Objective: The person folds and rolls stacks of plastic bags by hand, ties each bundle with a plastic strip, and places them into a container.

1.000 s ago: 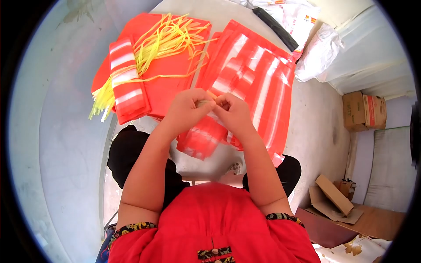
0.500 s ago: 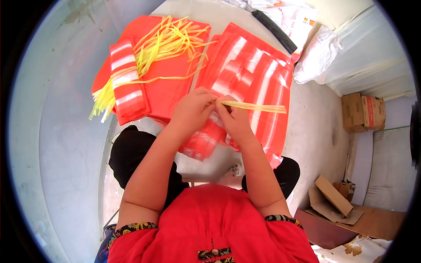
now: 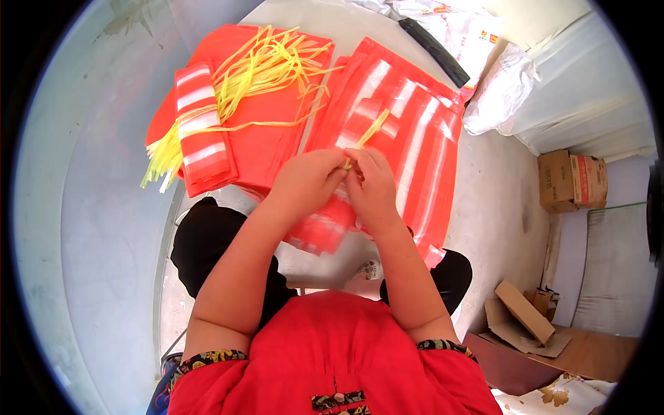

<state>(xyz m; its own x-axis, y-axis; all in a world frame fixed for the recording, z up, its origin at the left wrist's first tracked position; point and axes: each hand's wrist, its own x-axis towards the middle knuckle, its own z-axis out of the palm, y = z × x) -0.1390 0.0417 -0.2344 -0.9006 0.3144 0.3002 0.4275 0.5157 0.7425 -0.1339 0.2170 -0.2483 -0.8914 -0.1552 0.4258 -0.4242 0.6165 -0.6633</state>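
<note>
My left hand (image 3: 310, 176) and my right hand (image 3: 372, 183) meet over the table, fingers pinched on a yellow strip (image 3: 373, 129). One end of the strip points up and away, and the part between my fingertips is mostly hidden. Beneath my hands lies a striped red-and-white plastic piece (image 3: 319, 225) at the table's near edge. Striped red sheets (image 3: 418, 131) spread out to the right. On the left, a bundle of yellow strips (image 3: 259, 69) rests on plain red sheets (image 3: 266, 145), beside a folded striped bundle (image 3: 202, 131) with yellow strands across it.
A black roll (image 3: 434, 52) and white bags (image 3: 501, 90) are at the table's far right. Cardboard boxes (image 3: 573, 181) stand against the right wall. Flattened cardboard (image 3: 523, 318) lies on a brown surface (image 3: 588, 349) at the lower right.
The yellow strip first lay hidden in my hands, then stretched out to the right; now its visible end points up and away. My hands remain together in nearly the same place.
</note>
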